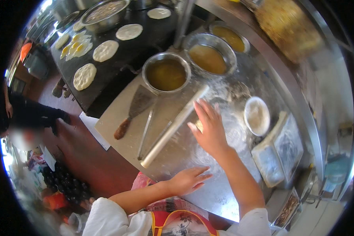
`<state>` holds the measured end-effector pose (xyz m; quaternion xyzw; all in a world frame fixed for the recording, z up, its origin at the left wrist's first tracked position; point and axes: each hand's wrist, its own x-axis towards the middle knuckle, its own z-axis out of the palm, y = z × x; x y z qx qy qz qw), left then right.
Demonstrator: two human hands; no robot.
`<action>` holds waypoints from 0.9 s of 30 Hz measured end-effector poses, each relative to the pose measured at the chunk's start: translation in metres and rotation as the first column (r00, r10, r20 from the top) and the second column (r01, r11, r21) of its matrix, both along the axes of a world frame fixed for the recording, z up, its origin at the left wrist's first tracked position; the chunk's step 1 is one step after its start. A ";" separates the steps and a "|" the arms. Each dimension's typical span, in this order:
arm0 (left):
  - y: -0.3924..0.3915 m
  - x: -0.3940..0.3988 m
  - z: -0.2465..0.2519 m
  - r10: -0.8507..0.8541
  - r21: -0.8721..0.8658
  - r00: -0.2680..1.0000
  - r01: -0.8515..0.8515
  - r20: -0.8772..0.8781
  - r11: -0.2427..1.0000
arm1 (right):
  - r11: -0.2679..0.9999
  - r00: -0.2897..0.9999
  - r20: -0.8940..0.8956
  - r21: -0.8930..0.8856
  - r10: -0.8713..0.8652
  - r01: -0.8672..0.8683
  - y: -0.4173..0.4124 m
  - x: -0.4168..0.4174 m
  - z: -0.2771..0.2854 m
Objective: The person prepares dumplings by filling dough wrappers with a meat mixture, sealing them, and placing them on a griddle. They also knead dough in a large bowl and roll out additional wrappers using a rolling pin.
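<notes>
My right hand (211,128) is spread over the floured metal worktop (236,126), its fingertips beside a pale rolling pin (174,128). A small yellowish piece of dough (199,125) shows between its thumb and forefinger; whether they touch it I cannot tell. Nearer my body, my left hand (190,181) hovers low above the counter's front part, fingers apart and holding nothing. Left of the rolling pin lie a thin metal rod (146,132) and a wide scraper with a wooden handle (135,106).
Flat dough rounds (105,50) and fried eggs (76,45) lie on a black griddle (106,81). Behind the pin stand metal bowls of yellowish liquid (166,73) and brownish liquid (208,59). At right are a white flour bowl (256,116) and a floury package (268,162). A person (32,109) is at left.
</notes>
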<state>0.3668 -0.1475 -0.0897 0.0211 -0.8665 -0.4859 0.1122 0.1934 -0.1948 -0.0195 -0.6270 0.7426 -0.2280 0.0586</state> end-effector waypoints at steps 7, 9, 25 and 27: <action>-0.075 0.055 0.009 0.354 0.280 0.934 -0.330 -0.038 0.901 | 0.752 0.936 -0.251 0.659 0.248 -0.022 -0.138 0.001 0.004; -0.085 0.068 0.010 0.432 0.417 0.901 -0.380 -0.034 0.826 | 0.956 0.943 -0.264 0.263 0.204 -0.133 -0.132 0.000 -0.013; -0.082 0.026 0.048 0.806 0.940 0.565 0.148 0.175 -0.308 | 0.937 0.708 0.616 -0.181 0.345 -0.299 0.039 0.134 0.003; -0.049 0.042 0.063 0.859 0.982 0.501 0.081 0.108 -0.171 | 0.907 0.699 0.578 -0.268 0.421 -0.325 0.057 0.158 -0.002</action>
